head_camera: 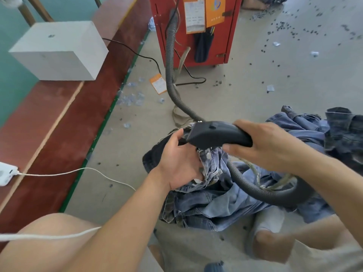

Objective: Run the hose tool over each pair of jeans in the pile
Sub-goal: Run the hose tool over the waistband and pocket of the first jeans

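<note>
Nozzle mouth: hiding behind the left hand (176, 160) and denim.
Red machine (196, 30): running off the 12 o'clock edge.
Label print: blurring, unreadable.

Both bare arms reach forward. The left hand (177, 163) has its fingers (198, 174) curled in, thumb up. The right hand (263, 145) is wrapped tight, knuckles on top.

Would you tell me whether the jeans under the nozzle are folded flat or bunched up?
Bunched up: the left hand gathers the jeans into crumpled folds beneath the nozzle.
</note>
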### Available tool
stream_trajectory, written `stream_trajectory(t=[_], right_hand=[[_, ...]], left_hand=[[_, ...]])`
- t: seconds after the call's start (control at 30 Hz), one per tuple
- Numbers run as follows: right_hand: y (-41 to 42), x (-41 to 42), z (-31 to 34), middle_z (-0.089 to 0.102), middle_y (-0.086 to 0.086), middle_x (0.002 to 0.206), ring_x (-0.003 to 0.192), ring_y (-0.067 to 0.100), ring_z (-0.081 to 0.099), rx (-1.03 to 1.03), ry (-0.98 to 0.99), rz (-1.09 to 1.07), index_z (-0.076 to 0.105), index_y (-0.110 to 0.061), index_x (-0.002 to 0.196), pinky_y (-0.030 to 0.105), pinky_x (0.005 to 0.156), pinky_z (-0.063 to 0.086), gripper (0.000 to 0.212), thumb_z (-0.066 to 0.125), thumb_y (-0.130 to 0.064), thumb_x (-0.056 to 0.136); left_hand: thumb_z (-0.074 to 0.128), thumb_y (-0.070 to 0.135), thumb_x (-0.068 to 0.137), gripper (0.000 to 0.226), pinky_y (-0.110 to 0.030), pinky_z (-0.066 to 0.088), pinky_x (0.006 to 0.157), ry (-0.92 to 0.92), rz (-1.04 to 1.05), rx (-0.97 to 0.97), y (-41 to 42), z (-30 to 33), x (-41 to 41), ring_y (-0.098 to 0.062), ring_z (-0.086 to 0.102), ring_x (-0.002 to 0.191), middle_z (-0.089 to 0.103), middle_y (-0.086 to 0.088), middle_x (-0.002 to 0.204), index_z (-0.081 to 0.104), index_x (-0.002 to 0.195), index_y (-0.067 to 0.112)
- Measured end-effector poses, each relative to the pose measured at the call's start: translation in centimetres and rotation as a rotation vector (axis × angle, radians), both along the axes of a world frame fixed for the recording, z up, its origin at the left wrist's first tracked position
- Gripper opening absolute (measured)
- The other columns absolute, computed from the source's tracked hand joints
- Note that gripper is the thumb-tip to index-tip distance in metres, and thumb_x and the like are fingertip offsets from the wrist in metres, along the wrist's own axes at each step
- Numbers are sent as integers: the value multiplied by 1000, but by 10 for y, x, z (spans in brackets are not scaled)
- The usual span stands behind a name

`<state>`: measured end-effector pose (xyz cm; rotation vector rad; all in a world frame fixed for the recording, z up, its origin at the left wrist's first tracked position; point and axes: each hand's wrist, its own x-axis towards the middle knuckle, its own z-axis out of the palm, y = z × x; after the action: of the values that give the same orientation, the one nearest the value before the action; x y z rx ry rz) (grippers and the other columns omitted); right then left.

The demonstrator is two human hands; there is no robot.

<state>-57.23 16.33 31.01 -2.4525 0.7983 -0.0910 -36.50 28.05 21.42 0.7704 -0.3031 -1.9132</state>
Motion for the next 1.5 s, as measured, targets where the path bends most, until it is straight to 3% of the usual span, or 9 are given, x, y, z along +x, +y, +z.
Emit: stream_trajectory(t=[0.13,0.3,0.47,0.63,0.83,1.07,1.23,1.43,1.5], right_hand=[[-15,-18,14,61,-35,86,69,-4,61,-8,102,5,54,-42,89,18,52,37,21,63,-61,89],[3,-5,5,64,-22,75,69,-2,61,-15,137,68,52,-42,91,21,54,38,22,60,-62,87],[6,-7,9,58,-15,64,54,2,56,-143,146,-64,51,-40,96,26,50,44,27,55,-65,87],[10,-13,17,60,-17,63,58,0,59,-127,204,-30,48,-46,88,23,47,38,30,44,-74,77],[10,-4,6,58,-11,71,61,9,57,-98,78,-194,47,-36,98,29,51,40,26,58,-58,93],[8,-19,3,60,-35,81,70,-9,59,8,239,-36,44,-48,88,17,48,32,19,58,-61,87],[24,5,-15,61,-13,75,65,6,59,13,163,-96,49,-37,96,30,60,50,25,60,-59,91],[13,-8,-6,59,-11,70,59,8,57,-71,104,-213,44,-39,98,26,50,38,29,54,-65,89],[13,-6,-3,59,-14,69,58,4,56,-55,157,-155,47,-39,99,23,50,37,27,57,-62,89]], left_hand=[[18,70,98,80,-66,22,113,65,-6,-36,1,0,9,-49,30,143,31,-20,164,34,159,22],[18,73,97,84,-44,27,74,11,14,9,-1,0,2,-31,41,101,32,-20,141,46,152,16],[18,70,97,84,-60,24,111,69,54,-7,0,2,7,-40,33,135,28,-23,159,32,160,17],[18,70,98,87,-44,39,80,65,57,-18,-3,2,3,-32,53,104,34,-20,148,26,160,9],[23,64,101,78,-63,15,120,83,38,-36,-1,-4,6,-46,24,145,19,-23,168,33,160,15],[34,61,99,80,-60,16,123,142,234,43,-4,-9,15,-43,32,149,34,-27,161,36,157,6],[34,61,98,74,-56,19,119,154,265,19,-5,-6,9,-43,41,140,38,-21,159,33,155,14],[29,64,97,83,-68,19,119,186,306,59,-5,-7,12,-44,35,148,38,-22,160,34,158,8],[29,64,96,84,-57,15,118,161,307,79,-5,-7,9,-42,34,143,32,-23,163,33,157,6]])
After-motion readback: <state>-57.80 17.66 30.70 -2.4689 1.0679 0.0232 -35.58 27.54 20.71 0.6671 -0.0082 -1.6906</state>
